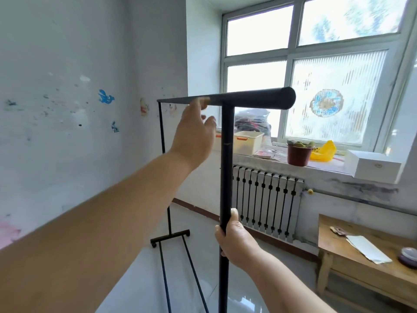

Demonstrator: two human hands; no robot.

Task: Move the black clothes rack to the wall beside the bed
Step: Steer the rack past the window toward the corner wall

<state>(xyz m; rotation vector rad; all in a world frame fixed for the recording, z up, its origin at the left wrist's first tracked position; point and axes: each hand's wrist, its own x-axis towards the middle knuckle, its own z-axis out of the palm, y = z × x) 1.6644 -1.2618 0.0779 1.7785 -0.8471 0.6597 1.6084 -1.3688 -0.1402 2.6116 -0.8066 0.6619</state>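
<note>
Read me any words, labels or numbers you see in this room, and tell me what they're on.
No text here can be read.
white box: small round emblem, too small to read.
yellow bag: dark marks, too blurred to read.

place: lived-in room of a home | walls: white plaster wall (56, 53) with cartoon stickers (105, 97) and paint specks | window: frosted window (334, 93) above a slatted radiator (266, 199) | sill: windowsill (334, 169) holding a potted plant (299, 154), cream storage box (247, 142), yellow bag (323, 151), white box (374, 166) | furnishings: black clothes rack (226, 166) on casters, low wooden table (338, 245), glossy floor (198, 222)
</note>
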